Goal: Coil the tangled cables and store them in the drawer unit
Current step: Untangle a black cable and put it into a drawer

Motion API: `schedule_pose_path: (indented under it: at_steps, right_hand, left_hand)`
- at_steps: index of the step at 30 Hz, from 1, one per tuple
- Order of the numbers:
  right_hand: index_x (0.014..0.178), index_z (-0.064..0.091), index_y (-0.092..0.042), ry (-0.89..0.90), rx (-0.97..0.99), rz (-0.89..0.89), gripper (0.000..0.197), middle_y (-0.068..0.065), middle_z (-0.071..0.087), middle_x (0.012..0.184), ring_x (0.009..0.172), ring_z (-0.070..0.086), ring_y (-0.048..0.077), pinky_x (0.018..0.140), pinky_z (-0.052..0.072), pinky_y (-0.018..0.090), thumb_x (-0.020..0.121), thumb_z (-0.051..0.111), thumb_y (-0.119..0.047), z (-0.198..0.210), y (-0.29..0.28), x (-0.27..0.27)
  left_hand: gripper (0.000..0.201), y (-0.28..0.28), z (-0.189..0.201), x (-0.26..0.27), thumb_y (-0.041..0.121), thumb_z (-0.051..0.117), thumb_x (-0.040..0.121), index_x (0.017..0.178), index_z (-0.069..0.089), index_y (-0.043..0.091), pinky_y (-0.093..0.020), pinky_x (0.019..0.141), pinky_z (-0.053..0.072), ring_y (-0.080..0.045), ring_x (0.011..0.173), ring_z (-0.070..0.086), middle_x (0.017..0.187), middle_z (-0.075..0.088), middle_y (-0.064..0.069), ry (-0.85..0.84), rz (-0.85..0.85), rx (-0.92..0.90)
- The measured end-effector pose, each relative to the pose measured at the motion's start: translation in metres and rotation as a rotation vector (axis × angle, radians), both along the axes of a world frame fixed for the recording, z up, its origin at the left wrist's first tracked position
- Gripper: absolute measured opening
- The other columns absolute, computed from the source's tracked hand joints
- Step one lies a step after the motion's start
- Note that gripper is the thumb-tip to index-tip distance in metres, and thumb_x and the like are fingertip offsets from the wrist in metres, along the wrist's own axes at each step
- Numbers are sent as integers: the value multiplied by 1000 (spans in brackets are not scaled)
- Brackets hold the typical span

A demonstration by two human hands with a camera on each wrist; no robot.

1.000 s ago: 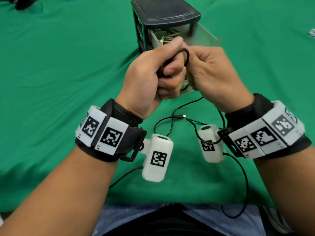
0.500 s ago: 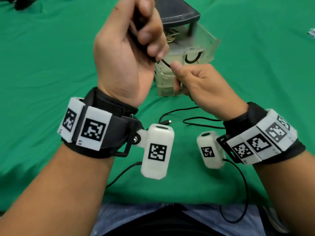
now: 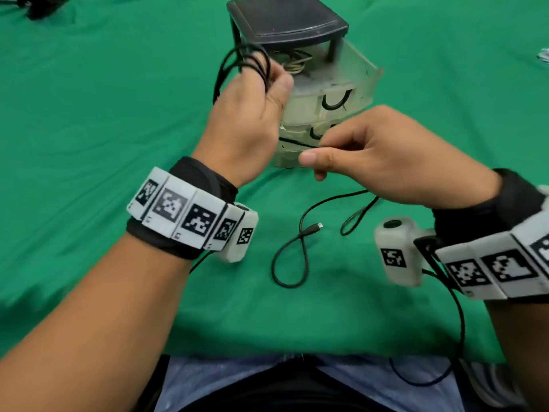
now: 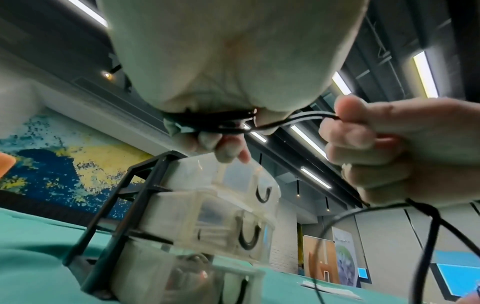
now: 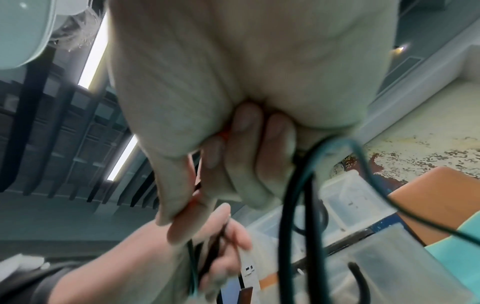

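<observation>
A thin black cable [image 3: 237,65] is looped several times round the fingers of my left hand [image 3: 252,114], which holds it raised in front of the drawer unit [image 3: 288,22]. The same loops [image 4: 210,121] show under my palm in the left wrist view. My right hand [image 3: 374,156] pinches the cable strand [image 3: 292,141] running between the hands. The loose end with its plug [image 3: 312,228] lies on the green cloth below. The unit's clear top drawer [image 3: 361,66] stands pulled out, with a pale cable [image 3: 295,65] coiled inside.
Green cloth [image 3: 104,114] covers the whole table. A dark object [image 3: 41,7] lies at the far left corner. Wrist-camera leads [image 3: 459,328] hang by my right forearm near the table's front edge. The lower drawers [image 3: 306,135] are closed.
My left hand came down and back from its raised position, with more loops round its fingers. My right hand slid out to the right along the cable, and the loose end shifted on the cloth.
</observation>
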State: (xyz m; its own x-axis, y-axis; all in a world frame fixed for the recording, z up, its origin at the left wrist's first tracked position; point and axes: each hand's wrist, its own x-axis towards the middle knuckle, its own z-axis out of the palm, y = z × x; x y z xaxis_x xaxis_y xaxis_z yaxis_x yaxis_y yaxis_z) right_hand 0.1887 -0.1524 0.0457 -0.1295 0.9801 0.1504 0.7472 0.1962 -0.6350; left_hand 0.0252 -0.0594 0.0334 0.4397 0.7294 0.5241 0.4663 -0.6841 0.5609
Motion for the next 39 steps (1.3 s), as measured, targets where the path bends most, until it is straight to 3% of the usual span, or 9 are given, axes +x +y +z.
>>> schedule_pose_path:
  at_steps: [3, 8, 11, 15, 21, 25, 28, 32, 39]
  right_hand:
    - [73, 73, -14, 61, 54, 11, 28, -9, 39, 47, 46, 33, 4, 44, 24, 15, 87, 71, -39, 8, -2, 4]
    - [84, 76, -14, 177, 214, -47, 18, 10, 73, 77, 62, 53, 10, 61, 45, 26, 88, 73, -31, 14, 1, 8]
    - [87, 74, -13, 222, 339, -117, 22, 13, 71, 78, 66, 50, 7, 61, 44, 29, 88, 73, -35, 13, 8, 6]
    - [78, 71, -17, 396, 391, -223, 26, 21, 63, 70, 60, 43, 12, 54, 36, 36, 79, 80, -41, 8, 19, 0]
    - [74, 63, 11, 459, 217, -246, 58, 2, 38, 52, 42, 25, 4, 40, 21, 17, 85, 72, -46, 3, 28, -2]
    - [69, 66, 6, 430, 139, -238, 55, -5, 35, 47, 40, 23, 4, 39, 20, 15, 91, 65, -45, -1, 30, -6]
    - [52, 63, -17, 366, 73, -241, 51, 7, 36, 54, 42, 25, 9, 38, 22, 19, 81, 57, -58, -5, 29, -10]
    - [57, 64, -8, 179, -75, -191, 64, 14, 38, 57, 39, 26, 8, 39, 22, 16, 96, 48, -56, -18, 23, -14]
    - [62, 61, -8, 134, -152, -119, 60, -9, 26, 39, 33, 24, 8, 36, 21, 13, 97, 49, -54, -11, 12, -17]
  left_hand:
    - [56, -3, -10, 3, 54, 25, 96, 97, 58, 8, -45, 82, 42, -33, 91, 58, 91, 65, -7, 255, 25, -111]
    - [79, -12, -11, 5, 73, 13, 87, 52, 59, 18, -34, 65, 42, -16, 54, 49, 59, 61, -4, 104, -214, -473]
    - [76, -20, -5, 5, 54, 18, 102, 52, 56, 11, -18, 52, 35, -12, 46, 39, 50, 50, -11, 8, -341, -549]
    - [61, -26, 2, 8, 33, 37, 103, 49, 52, 8, -29, 46, 21, -18, 40, 25, 38, 29, 2, -123, -475, -594]
    - [53, -28, 7, 10, 28, 34, 93, 43, 49, 15, -24, 45, 22, -20, 37, 18, 35, 22, 6, -381, -658, -785]
    - [55, -30, 11, 8, 26, 28, 92, 44, 49, 15, -25, 43, 22, -15, 35, 17, 34, 22, 8, -484, -780, -868]
    - [57, -31, 16, 7, 25, 23, 95, 46, 52, 14, -28, 42, 21, -15, 35, 17, 36, 18, 5, -573, -870, -871]
    - [48, -28, 31, 2, 22, 21, 98, 62, 50, 13, -32, 46, 23, -15, 40, 22, 45, 22, 4, -789, -848, -762]
    - [22, -18, 35, 4, 13, 33, 100, 79, 40, 11, -31, 61, 33, -17, 59, 34, 63, 36, 2, -850, -529, -464]
